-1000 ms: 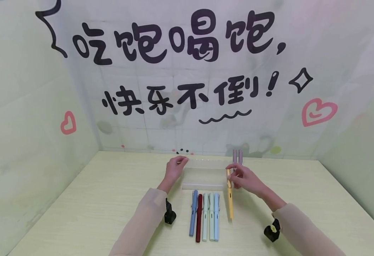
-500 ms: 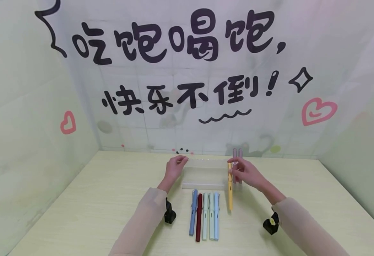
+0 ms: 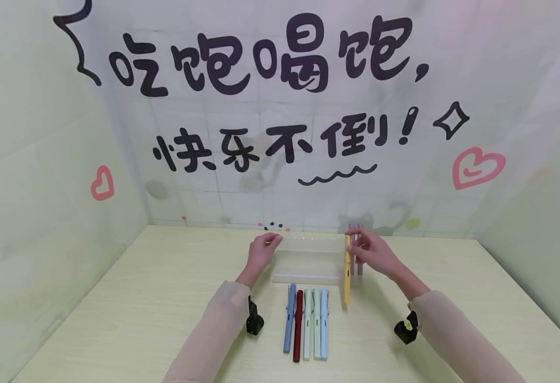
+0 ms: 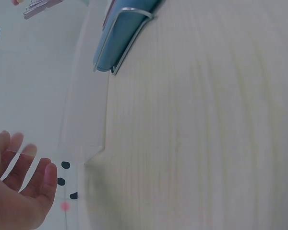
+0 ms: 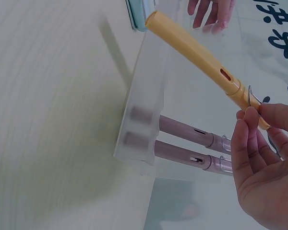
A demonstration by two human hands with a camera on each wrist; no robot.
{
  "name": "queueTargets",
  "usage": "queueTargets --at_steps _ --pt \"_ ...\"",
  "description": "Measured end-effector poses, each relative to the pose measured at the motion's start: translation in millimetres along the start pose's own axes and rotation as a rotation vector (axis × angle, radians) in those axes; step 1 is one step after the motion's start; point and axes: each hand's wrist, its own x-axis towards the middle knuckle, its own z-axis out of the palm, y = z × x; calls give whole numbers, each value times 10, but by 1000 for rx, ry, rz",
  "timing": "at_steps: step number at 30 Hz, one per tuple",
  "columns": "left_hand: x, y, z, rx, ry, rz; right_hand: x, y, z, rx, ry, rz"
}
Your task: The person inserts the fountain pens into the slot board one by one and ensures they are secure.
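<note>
You're getting loads of passing room over the tabletop (image 3: 117,314) outside both sleeves (image 3: 212,330). Middle's tighter: five pens (image 3: 307,330) are lying just in front of the clear rack (image 3: 303,279), your left hand (image 3: 262,250) is blocking its left end, and two purple pens (image 3: 360,267) are crowding the right, beside your yellow pen (image 3: 348,276).

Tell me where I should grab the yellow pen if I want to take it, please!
Probably pinch the yellow pen by its smooth barrel, near the free end, coming from the near side, opposite the clear holder. The right hand pinches it near the clip, and the straight barrel sticks out clear of that hand.
</note>
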Motion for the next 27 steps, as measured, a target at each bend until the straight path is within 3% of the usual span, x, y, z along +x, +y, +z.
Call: queueTargets --at_steps 7,27 --pt "11 2 3 -18 -9 -32 59 -40 -49 -19 32 -22" --pt "11 1 -1 -24 -15 -43 144 -120 -90 -53 66 -39"
